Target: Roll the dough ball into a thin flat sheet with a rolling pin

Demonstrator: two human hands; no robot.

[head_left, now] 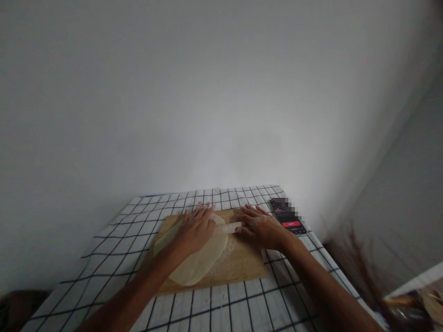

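A pale, flat sheet of dough (195, 265) lies on a wooden board (242, 265). A light-coloured rolling pin (226, 228) crosses the upper part of the dough, its middle showing between my hands. My left hand (197, 226) rests on the pin's left part, over the dough, fingers stretched forward. On the pin's right end lies my right hand (259, 226), its fingers spread over the right side of the board. Both palms face down and hide the pin's ends. Flour dusts the wood beside the dough.
The board stands on a table with a white cloth (207, 306) checked in black lines. To the right of my right hand lies a phone (289, 219) with a lit screen. A pale wall (214, 101) rises behind the table. Dark, blurred objects show at the lower right.
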